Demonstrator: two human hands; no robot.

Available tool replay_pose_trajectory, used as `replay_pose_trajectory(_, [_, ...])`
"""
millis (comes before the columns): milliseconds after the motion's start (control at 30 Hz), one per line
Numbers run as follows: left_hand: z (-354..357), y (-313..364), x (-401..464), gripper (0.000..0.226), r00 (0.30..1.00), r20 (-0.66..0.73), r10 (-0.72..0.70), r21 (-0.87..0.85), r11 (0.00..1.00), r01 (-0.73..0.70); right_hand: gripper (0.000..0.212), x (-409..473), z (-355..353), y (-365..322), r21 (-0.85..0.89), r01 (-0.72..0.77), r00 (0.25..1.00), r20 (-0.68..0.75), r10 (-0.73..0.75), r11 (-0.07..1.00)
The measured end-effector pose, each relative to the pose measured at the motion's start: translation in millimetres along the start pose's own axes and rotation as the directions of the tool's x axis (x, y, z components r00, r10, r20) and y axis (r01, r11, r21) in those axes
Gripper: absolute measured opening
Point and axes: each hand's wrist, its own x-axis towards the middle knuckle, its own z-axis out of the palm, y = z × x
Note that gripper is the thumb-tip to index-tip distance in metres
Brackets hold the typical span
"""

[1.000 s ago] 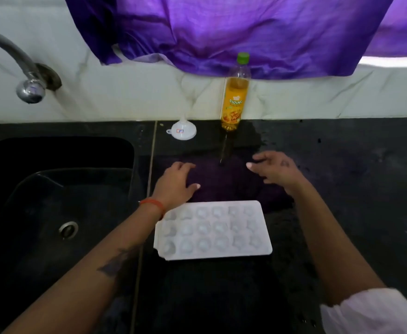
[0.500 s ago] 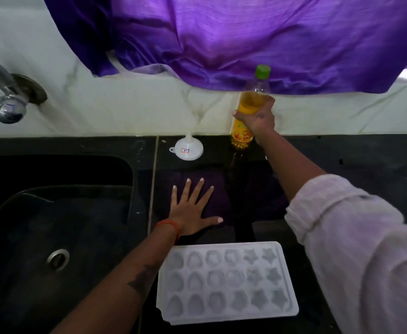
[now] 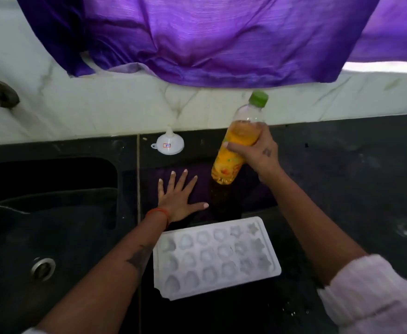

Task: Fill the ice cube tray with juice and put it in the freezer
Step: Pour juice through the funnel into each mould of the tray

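above counter — juice bottle point(image 3: 238, 143) in right hand point(image 3: 258, 153)

Centre right: my right hand point(image 3: 258, 153) grips the juice bottle point(image 3: 236, 150), tilted, green cap on. Centre: my left hand point(image 3: 177, 197) lies flat, fingers spread, on the black tabletop point(image 3: 342, 169). Lower centre: white ice cube tray point(image 3: 215, 256). Upper centre: white funnel point(image 3: 168, 144). Left: sink point(image 3: 53, 213).

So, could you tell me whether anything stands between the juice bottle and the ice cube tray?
Nothing visible lies between them. The right hand holds the juice bottle, green cap still on, beyond the ice cube tray. The left hand lies flat to one side.
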Motion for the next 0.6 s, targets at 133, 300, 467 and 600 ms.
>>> replay_pose_trajectory(133, [-12.3, 25.3, -11.3, 0.083, 0.991, -0.131, 0.006, -0.192, 0.981, -0.031, 0.075, -48.4, -11.8, 8.3, -0.142, 0.042, 0.999, 0.029, -0.038, 0.989])
replay_pose_trajectory(300, [-29.5, 71.6, -33.1, 0.084, 0.951, -0.232, 0.205, -0.581, 0.755, -0.304, 0.080, -79.9, -20.9, 10.8, -0.075, 0.018, 1.000, 0.018, -0.017, 0.997])
replay_pose_trajectory(467, [-47.5, 100.6, -46.7, 0.076, 0.934, -0.283, 0.216, -0.692, 0.628, -0.355, 0.088, -75.5, -52.7, -8.2, -0.049, -0.034, 0.970, 0.240, 0.045, 0.998])
replay_pose_trajectory(600, [-59.3, 114.3, -44.0, 0.097, 0.913, -0.383, 0.140, -0.666, 0.644, -0.377, 0.074, -62.8, -75.7, -47.3, -0.225, 0.164, 0.986, 0.026, -0.162, 0.960])
